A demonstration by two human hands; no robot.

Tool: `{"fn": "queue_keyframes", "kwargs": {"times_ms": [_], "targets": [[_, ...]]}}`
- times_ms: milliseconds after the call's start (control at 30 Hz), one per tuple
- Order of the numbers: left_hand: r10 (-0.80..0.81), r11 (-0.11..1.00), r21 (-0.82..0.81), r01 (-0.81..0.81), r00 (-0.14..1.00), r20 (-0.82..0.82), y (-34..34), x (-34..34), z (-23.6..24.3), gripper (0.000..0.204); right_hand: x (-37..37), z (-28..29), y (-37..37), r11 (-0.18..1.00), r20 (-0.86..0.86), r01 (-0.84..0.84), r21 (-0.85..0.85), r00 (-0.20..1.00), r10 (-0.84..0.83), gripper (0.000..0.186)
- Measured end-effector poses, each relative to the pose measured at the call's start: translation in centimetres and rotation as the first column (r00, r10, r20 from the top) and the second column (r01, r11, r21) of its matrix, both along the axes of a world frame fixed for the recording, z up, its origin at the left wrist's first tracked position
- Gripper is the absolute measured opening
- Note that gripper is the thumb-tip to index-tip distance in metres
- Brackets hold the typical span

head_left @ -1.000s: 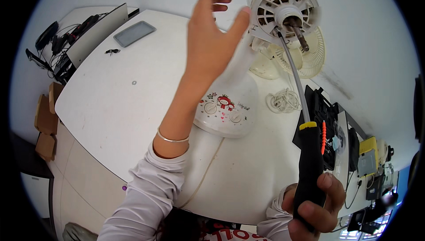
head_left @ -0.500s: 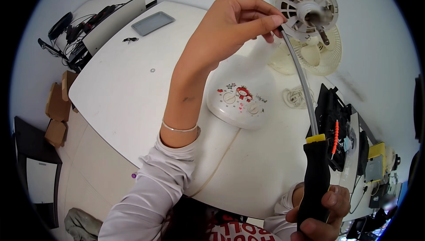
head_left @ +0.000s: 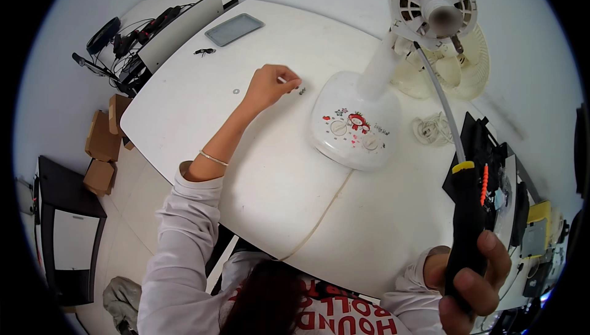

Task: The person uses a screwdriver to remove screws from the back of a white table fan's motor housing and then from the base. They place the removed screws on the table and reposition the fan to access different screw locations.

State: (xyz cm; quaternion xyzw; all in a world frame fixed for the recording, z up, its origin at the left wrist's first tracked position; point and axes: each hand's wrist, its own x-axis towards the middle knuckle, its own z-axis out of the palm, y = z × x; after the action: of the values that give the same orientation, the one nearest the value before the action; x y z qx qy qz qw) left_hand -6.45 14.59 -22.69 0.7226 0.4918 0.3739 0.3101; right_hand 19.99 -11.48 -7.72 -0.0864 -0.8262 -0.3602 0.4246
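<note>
My right hand (head_left: 476, 292) grips a long screwdriver (head_left: 467, 212) by its black handle with a yellow collar. Its shaft points up and away, and the tip appears just below the motor head (head_left: 399, 3) of a white electric fan; I cannot tell whether they touch. The fan stands on a white base (head_left: 332, 141) with two knobs and red cartoon figures. My left hand (head_left: 270, 87) is over the table left of the base, thumb and fingers pinched together. Anything between them is hidden. Beside its fingertips lie small dark pieces (head_left: 302, 91), perhaps screws.
Behind the fan leans a cream fan grille (head_left: 476, 67). A coiled white cord (head_left: 433, 130) and a black tool case (head_left: 473, 135) lie at right. The white table (head_left: 270, 169) also holds a grey tray (head_left: 235, 29), a small black cable (head_left: 204, 51) and a ring (head_left: 236, 91).
My left hand has left the screwdriver's tip and come down leftward to the table. The small dark pieces now show beside it. My right hand still holds the screwdriver.
</note>
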Motion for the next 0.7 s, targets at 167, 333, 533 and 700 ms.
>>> {"fn": "queue_keyframes", "kwargs": {"times_ms": [167, 333, 533, 700], "targets": [[0.064, 0.997, -0.021, -0.069, 0.982, -0.176, 0.0, -1.7, -3.3, 0.012, -0.5, -0.3, 0.9, 0.998, 0.031, 0.06, 0.009, 0.998, -0.06, 0.029], [0.149, 0.988, -0.011, -0.156, 0.957, -0.251, -0.6, -0.9, -3.4, 0.012, 0.0, 0.1, 0.2, 0.999, 0.108, 0.052, 0.011, 0.993, -0.053, 0.028], [0.158, 0.986, -0.021, -0.163, 0.976, -0.152, 0.1, -1.2, -4.1, 0.011, 1.0, 0.5, -1.1, 0.995, 0.138, 0.09, 0.043, 0.986, -0.095, 0.032], [0.179, 0.983, 0.058, -0.174, 0.979, -0.094, -0.1, -0.5, -4.5, 0.014, 2.7, -1.9, -4.6, 0.944, -0.058, 0.324, -0.058, 0.943, -0.327, 0.036]]}}
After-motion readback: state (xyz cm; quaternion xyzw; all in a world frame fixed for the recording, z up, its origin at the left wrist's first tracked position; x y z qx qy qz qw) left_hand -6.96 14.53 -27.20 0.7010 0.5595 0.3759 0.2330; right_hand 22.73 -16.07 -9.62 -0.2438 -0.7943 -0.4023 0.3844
